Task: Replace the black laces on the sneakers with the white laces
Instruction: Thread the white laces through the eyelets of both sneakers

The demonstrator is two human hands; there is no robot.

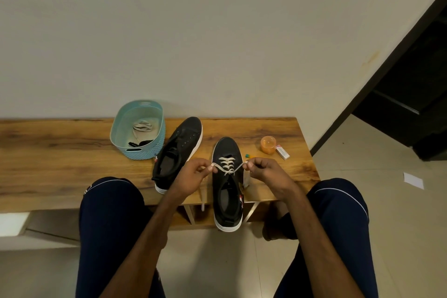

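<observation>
Two black sneakers with white soles lie on a wooden bench (60, 157). The right sneaker (227, 201) carries a white lace (227, 164) crossed through its lower eyelets, and its heel overhangs the front edge. My left hand (196, 174) pinches one end of that lace. My right hand (268, 170) pinches the other end, and both ends are pulled out sideways. The left sneaker (180, 150) has bare eyelets and no lace. A teal basket (145, 152) behind it holds a coiled white lace (142, 126) and a black lace (141, 143).
An orange jar (268, 144), a small white box (282, 152) and a tiny green-yellow item (248, 155) sit at the bench's right end. My knees flank the bench front. A wall stands right behind the bench, and a dark doorway lies to the right.
</observation>
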